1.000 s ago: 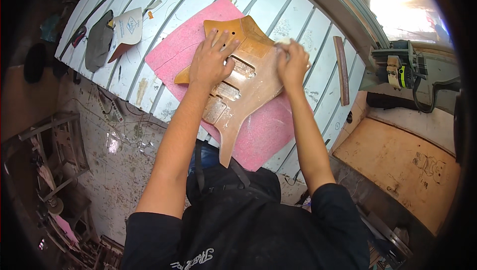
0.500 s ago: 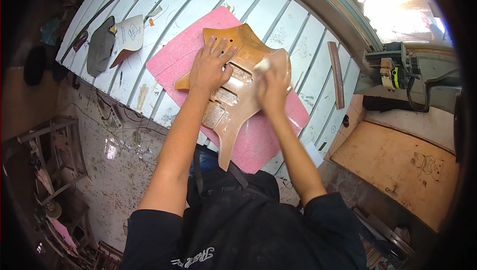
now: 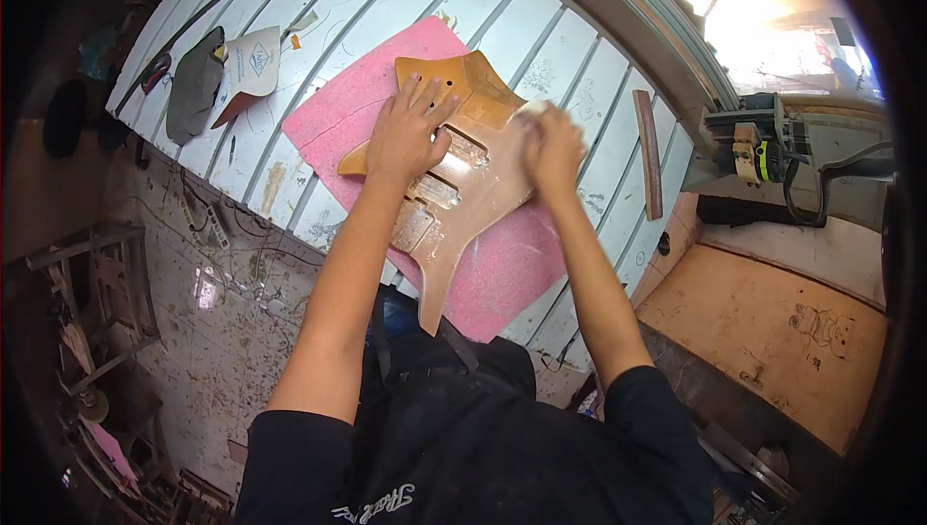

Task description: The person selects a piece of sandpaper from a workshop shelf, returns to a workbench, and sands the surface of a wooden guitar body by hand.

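Note:
A wooden electric guitar body (image 3: 488, 182) lies on a pink foam mat (image 3: 507, 279), its cut-out cavities facing up. Its surface looks dusty and pale on the near and right side, glossy amber at the far end. My left hand (image 3: 406, 134) rests flat on the body's left part, fingers spread beside the small drilled holes. Over the right edge, my right hand (image 3: 557, 153) is closed and smeared by motion. At its fingertips shows a small pale pad (image 3: 528, 111), pressed against the wood; its exact kind is too blurred to tell.
The mat lies on a white slatted table (image 3: 333, 18). To the left are a curled sheet of sandpaper (image 3: 253, 69) and a dark grey flat piece (image 3: 193, 90). A narrow wooden strip (image 3: 648, 153) lies at right, near a machine (image 3: 758, 143) and a plywood board (image 3: 763, 332).
My right hand has moved right with the pale pad, from the body's upper middle to its right edge. The left hand stays flat in place.

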Tool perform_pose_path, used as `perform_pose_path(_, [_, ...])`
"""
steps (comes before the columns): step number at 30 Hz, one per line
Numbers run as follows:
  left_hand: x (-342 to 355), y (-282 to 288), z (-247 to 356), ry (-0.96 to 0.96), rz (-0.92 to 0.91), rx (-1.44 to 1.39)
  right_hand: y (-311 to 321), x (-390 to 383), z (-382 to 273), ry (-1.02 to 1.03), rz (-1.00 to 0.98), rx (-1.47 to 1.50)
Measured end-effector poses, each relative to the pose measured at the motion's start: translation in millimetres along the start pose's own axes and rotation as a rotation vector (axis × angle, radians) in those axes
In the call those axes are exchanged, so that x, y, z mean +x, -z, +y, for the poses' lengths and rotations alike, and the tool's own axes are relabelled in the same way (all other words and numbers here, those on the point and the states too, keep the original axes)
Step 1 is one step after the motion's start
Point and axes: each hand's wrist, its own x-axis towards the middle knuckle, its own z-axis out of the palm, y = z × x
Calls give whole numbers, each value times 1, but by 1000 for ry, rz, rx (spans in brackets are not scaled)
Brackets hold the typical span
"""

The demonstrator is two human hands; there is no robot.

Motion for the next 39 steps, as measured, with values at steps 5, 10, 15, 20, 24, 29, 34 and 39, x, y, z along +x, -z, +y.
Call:
perform_pose_path(5, [1, 1, -1, 13, 14, -16, 14, -4, -28, -51, 66, 52])
perform_pose_path(10, [0, 1, 0, 3, 7, -13, 3, 10, -4, -48, 132, 169])
perform_pose_path(15, [1, 1, 0, 5, 10, -9, -16, -11, -1, 222, 139, 67])
perform_pose_path(20, [0, 1, 0, 1, 6, -5, -10, 3, 4, -60, 16, 155])
perform_pose_path(24, [0, 1, -1, 16, -25, -10, 4, 6, -11, -110, 129, 142])
perform_pose_path(29, [0, 0, -1, 13, -55, 4, 15, 23, -5, 5, 91, 141])
perform_pose_path(34, [0, 0, -1, 0, 13, -1, 9, 4, -22, 112, 100, -57])
perform_pose_path(39, [1, 0, 0, -4, 11, -17, 7, 23, 12, -69, 148, 133])
